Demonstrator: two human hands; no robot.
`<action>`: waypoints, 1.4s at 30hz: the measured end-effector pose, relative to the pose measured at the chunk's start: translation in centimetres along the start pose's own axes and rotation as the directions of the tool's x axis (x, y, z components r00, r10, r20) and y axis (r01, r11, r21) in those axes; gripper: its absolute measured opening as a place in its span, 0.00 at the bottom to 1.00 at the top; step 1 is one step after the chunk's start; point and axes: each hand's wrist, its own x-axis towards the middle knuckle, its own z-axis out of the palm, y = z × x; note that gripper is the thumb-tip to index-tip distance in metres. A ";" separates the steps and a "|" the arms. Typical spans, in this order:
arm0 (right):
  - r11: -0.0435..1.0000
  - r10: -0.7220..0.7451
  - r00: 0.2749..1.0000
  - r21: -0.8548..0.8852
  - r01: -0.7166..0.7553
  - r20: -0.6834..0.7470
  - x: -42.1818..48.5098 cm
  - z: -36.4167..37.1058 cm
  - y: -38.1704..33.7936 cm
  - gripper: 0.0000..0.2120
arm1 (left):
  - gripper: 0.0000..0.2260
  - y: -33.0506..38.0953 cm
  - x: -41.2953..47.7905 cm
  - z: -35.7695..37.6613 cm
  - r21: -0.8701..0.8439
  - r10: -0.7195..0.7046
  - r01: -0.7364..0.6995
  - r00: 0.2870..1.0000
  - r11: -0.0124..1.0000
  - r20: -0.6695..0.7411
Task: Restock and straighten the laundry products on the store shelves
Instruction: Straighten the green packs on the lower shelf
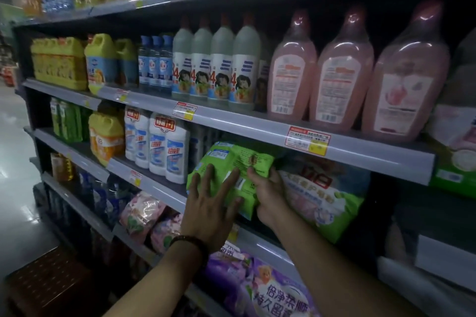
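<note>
Left hand (210,207), just right of the white bottles (164,147), presses flat and spread on the green bag (231,159) at frame centre — right hand (268,195) grips its lower edge, likely squaring it against the bigger pack (322,193).

Green bag (231,170), pink bottles (341,77), purple bag (260,283).

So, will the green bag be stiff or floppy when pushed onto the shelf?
Probably floppy: the green bag creases where the right hand grips it. Its glossy film may slip under the flat left hand. Being flat, it should not roll.
</note>
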 end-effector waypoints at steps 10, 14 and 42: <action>0.857 -0.057 0.998 -0.512 0.061 0.024 2.1 1.5 3.0 0.22 | 0.26 -2.0 3.1 2.7 0.052 -0.306 0.311 0.871 0.949 0.384; 0.783 -0.059 0.996 -0.616 0.085 0.061 -0.6 0.1 1.8 0.20 | 0.24 -1.5 3.3 0.4 0.043 -0.324 0.327 0.892 0.944 0.314; 0.644 -0.020 0.942 -0.725 -0.244 -0.335 -37.4 -31.5 -11.0 0.13 | 0.09 33.9 -20.3 -4.7 -0.445 0.277 -0.057 0.850 0.894 0.448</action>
